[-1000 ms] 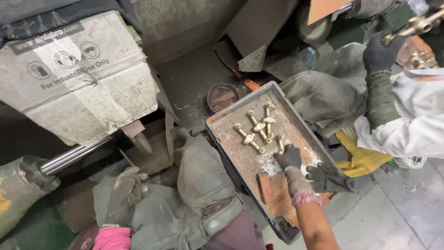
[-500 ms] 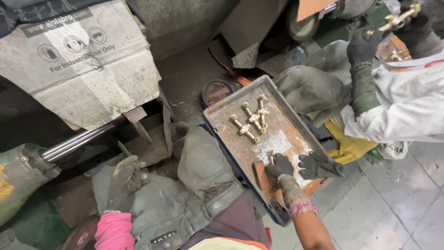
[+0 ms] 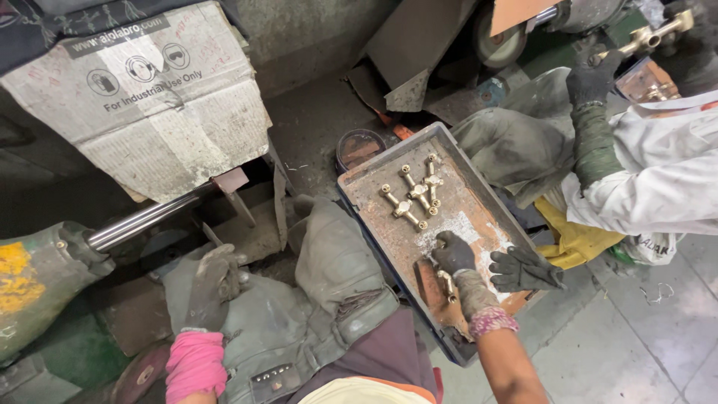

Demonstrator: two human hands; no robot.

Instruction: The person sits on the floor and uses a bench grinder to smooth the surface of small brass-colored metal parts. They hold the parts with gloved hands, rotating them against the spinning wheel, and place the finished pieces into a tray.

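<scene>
My right hand (image 3: 453, 253), in a dark glove, rests palm down near the front end of a rusty metal tray (image 3: 363, 184). Its fingers are curled over a brass fitting (image 3: 447, 285) that shows beside my wrist. Several brass T-shaped fittings (image 3: 411, 196) lie together at the tray's far end. A spare dark glove (image 3: 525, 270) lies on the tray's right rim, just right of my hand. My left hand (image 3: 214, 283), in a grey glove with a pink cuff, lies on my grey cloth-covered knee and holds nothing.
A co-worker in a white sleeve (image 3: 658, 187) sits at the right, a gloved hand (image 3: 591, 75) holding a brass fitting (image 3: 652, 34). A worn cardboard sheet (image 3: 149, 112) and a steel rod (image 3: 146, 218) are at the left. A small round tin (image 3: 360, 147) stands beyond the tray.
My right hand has pulled back from the cluster of fittings toward the tray's near end. The view has shifted a little; my left hand stays on my knee.
</scene>
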